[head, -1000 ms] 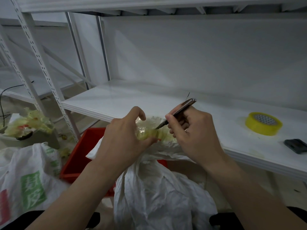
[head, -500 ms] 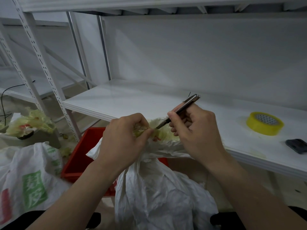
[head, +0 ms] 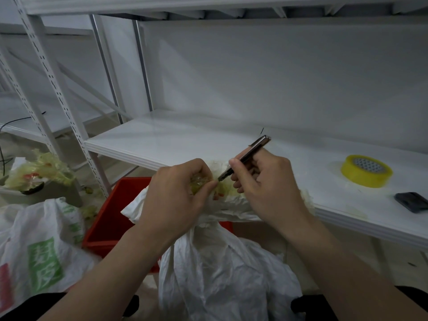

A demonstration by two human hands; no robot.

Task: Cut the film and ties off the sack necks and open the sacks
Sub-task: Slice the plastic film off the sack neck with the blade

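Observation:
A white woven sack [head: 222, 274] stands between my knees, its neck bunched and wrapped in yellowish clear film [head: 201, 184]. My left hand [head: 176, 198] grips the wrapped neck, thumb and fingers curled round the film. My right hand [head: 264, 186] holds a slim metal utility knife [head: 247, 156] like a pen. Its blade tip touches the film just right of my left thumb. Bits of red tie show under the film.
A white metal shelf [head: 185, 144] runs behind the sack, bearing a yellow tape roll [head: 366, 171] and a dark small object [head: 412, 201]. A red crate [head: 111, 216] sits on the floor left. A printed sack [head: 39, 246] and a heap of cut film [head: 37, 172] lie farther left.
My left hand has closed round the filmed neck, the thumb coming down from raised. The knife tip has stayed at the film, shifting slightly along it.

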